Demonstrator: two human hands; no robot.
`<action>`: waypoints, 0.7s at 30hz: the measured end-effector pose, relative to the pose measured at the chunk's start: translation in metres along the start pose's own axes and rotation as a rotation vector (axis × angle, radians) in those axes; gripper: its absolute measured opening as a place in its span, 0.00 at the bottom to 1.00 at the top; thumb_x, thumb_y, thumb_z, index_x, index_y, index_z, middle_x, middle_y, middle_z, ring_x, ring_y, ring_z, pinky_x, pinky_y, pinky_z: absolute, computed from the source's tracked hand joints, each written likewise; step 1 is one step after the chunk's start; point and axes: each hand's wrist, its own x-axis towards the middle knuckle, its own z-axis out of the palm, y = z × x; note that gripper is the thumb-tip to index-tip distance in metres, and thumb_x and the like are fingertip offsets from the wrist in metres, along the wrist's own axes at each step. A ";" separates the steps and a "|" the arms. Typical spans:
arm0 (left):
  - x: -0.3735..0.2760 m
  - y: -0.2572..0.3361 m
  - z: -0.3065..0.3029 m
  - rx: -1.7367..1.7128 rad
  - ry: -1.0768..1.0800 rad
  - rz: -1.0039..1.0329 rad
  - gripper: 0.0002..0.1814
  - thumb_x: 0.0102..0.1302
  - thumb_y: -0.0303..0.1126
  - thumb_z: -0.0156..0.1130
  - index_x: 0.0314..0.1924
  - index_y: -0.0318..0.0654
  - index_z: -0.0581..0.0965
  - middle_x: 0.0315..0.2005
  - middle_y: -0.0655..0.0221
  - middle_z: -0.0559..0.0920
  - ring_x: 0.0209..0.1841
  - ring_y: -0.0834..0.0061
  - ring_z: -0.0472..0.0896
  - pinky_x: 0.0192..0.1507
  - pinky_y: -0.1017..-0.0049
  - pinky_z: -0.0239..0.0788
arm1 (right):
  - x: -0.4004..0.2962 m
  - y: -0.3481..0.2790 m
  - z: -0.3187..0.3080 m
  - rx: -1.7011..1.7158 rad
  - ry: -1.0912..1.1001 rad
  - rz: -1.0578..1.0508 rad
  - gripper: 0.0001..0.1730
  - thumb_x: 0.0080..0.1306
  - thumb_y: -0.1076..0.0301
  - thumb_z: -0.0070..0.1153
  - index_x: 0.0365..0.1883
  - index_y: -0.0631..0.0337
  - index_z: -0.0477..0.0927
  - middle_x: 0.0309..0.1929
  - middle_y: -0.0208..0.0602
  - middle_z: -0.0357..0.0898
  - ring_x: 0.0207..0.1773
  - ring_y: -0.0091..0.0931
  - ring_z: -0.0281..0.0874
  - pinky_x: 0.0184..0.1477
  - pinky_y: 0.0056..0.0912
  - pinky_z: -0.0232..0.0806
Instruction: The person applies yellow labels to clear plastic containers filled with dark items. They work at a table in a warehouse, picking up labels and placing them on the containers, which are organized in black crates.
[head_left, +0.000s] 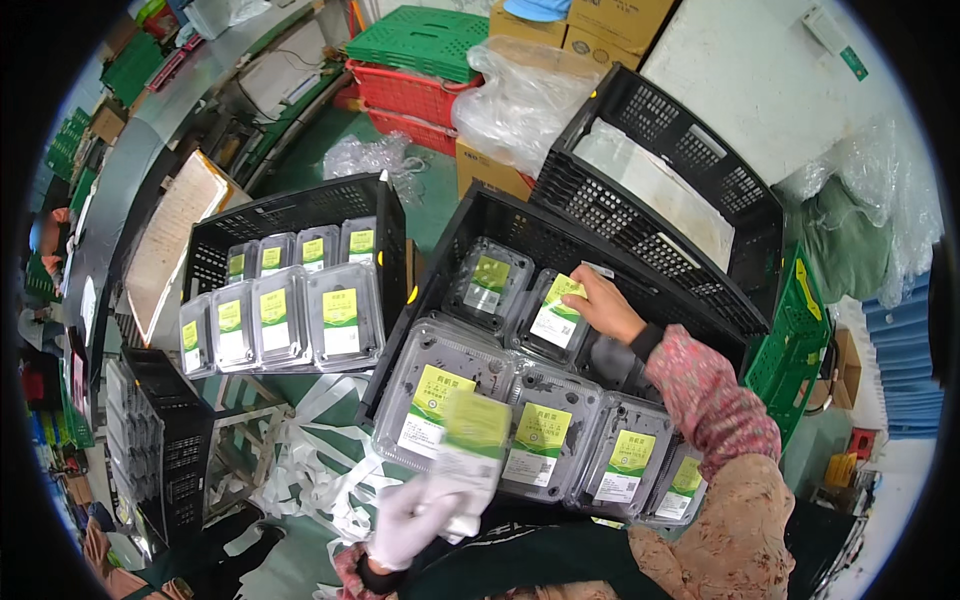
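Observation:
My bare right hand (606, 304) presses its fingers on the green-and-white label (559, 311) of a clear plastic clamshell box in the back row of a black crate (480, 206). In my gloved left hand (416, 521) is a strip of similar labels (472, 442), blurred by motion, held over the front row. That row has several larger labelled clamshell boxes (551, 431) standing side by side. Behind and left of my right hand, another labelled clamshell box (489, 285) sits in the crate. What the boxes contain is hard to make out.
At left, a second black crate (300, 199) holds labelled clamshell boxes. An open black crate (675, 157) stands behind, near red baskets (412, 90) and cartons (480, 165). White backing strips (322, 457) litter the floor. People are partly visible at the far left.

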 end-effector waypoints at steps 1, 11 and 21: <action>-0.005 -0.006 -0.013 -0.081 0.009 0.072 0.06 0.58 0.23 0.62 0.36 0.30 0.82 0.28 0.69 0.84 0.29 0.83 0.79 0.32 0.80 0.70 | 0.006 0.014 0.006 -0.038 -0.062 0.063 0.21 0.62 0.61 0.59 0.43 0.67 0.66 0.43 0.53 0.73 0.49 0.47 0.73 0.49 0.43 0.65; -0.019 0.000 -0.015 -0.426 0.308 0.080 0.08 0.59 0.29 0.65 0.30 0.29 0.79 0.30 0.64 0.83 0.31 0.78 0.79 0.36 0.78 0.69 | 0.016 0.059 0.060 -0.612 -0.188 0.064 0.29 0.55 0.54 0.65 0.45 0.65 0.69 0.38 0.48 0.78 0.39 0.42 0.80 0.39 0.42 0.71; 0.003 0.014 0.025 -0.325 0.180 0.021 0.09 0.71 0.32 0.53 0.41 0.34 0.77 0.30 0.80 0.76 0.31 0.91 0.68 0.33 0.88 0.60 | -0.052 -0.187 -0.022 0.013 0.046 -0.845 0.18 0.61 0.54 0.58 0.35 0.61 0.78 0.31 0.36 0.78 0.31 0.33 0.77 0.29 0.35 0.67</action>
